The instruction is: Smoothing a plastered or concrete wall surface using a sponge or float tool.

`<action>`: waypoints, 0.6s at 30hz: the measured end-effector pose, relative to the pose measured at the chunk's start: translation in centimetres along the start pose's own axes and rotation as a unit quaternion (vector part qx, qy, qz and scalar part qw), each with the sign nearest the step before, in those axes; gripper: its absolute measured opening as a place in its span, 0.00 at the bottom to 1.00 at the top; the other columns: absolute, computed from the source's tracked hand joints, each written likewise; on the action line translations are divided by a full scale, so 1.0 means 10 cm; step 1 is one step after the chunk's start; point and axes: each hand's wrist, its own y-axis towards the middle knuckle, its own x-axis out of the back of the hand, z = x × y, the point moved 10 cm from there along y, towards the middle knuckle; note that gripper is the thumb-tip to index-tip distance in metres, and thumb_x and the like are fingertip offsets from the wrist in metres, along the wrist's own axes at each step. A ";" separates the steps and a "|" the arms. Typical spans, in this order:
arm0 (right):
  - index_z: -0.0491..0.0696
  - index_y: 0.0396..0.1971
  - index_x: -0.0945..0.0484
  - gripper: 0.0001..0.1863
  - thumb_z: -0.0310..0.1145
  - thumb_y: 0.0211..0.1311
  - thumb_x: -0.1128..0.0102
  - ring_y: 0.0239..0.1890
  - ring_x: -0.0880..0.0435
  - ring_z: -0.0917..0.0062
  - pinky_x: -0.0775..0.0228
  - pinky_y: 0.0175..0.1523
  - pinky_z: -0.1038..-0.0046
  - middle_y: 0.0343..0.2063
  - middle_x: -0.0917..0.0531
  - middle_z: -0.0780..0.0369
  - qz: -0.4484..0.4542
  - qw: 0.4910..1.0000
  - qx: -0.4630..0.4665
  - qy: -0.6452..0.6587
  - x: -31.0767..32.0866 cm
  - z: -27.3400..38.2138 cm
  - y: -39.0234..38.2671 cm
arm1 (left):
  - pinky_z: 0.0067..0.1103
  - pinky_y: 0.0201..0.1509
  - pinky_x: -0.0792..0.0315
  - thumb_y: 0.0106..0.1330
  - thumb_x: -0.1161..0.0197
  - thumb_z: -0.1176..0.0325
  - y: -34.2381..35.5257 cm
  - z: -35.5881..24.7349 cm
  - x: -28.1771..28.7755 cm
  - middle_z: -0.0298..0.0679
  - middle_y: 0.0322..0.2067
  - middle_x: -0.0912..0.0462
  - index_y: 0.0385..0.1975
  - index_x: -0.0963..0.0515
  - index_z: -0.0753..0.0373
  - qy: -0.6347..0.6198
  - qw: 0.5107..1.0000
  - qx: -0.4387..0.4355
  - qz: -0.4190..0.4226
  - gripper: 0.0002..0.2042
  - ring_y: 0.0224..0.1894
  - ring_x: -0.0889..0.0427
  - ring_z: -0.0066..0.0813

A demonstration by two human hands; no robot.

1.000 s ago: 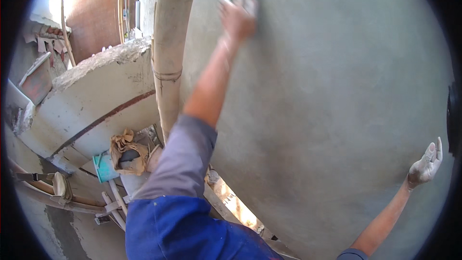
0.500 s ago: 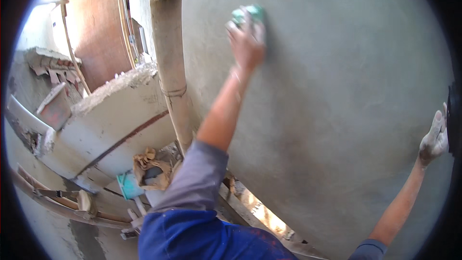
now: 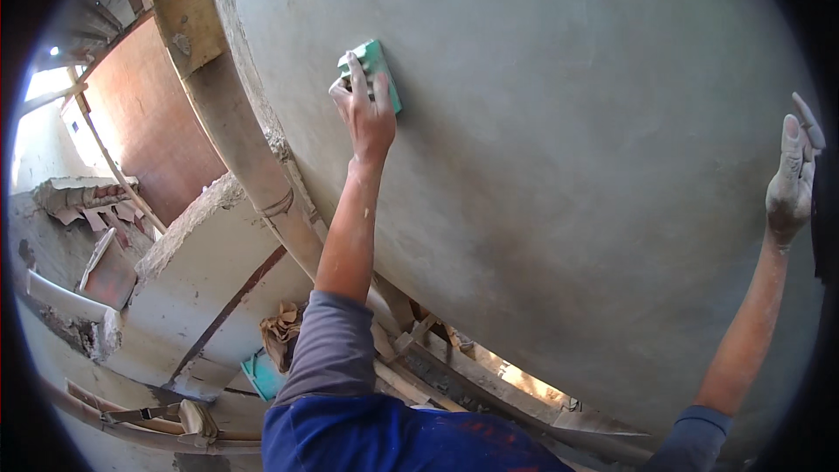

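Observation:
My left hand [image 3: 365, 118] is raised to the upper middle of a grey plastered wall [image 3: 559, 149]. Its dusty fingers are closed round a green plastering float [image 3: 377, 70], which lies flat against the plaster; the palm side is hidden. Far to the right, my right hand [image 3: 791, 179] rests at the wall with its fingers stretched upward, coated in pale dust. I see nothing held in it, though its outer fingers run into the dark rim of the picture.
A wooden post [image 3: 232, 114] with a tied band stands along the wall's left edge. Beyond it are a broken low wall [image 3: 253, 271] and a reddish-brown board [image 3: 157, 122]. Below left sit a teal bucket [image 3: 262, 376] and crumpled brown paper [image 3: 281, 332]. Planks [image 3: 472, 376] run beneath the wall.
The view has shifted and tilted, so the post now leans and more of the wall's left edge shows. My left hand and the float appear nearer that edge; my right hand stays at the wall.

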 end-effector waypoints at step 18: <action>0.39 0.47 0.19 0.12 0.17 0.67 0.48 0.47 0.14 0.66 0.19 0.54 0.72 0.48 0.16 0.53 0.049 0.965 0.199 -0.164 -0.04 0.01 -0.15 | 0.32 0.60 0.37 0.70 0.45 0.56 0.87 0.59 -0.05 0.59 0.47 0.30 0.69 0.39 0.66 0.018 0.992 0.111 0.058 0.31 0.49 0.32 0.51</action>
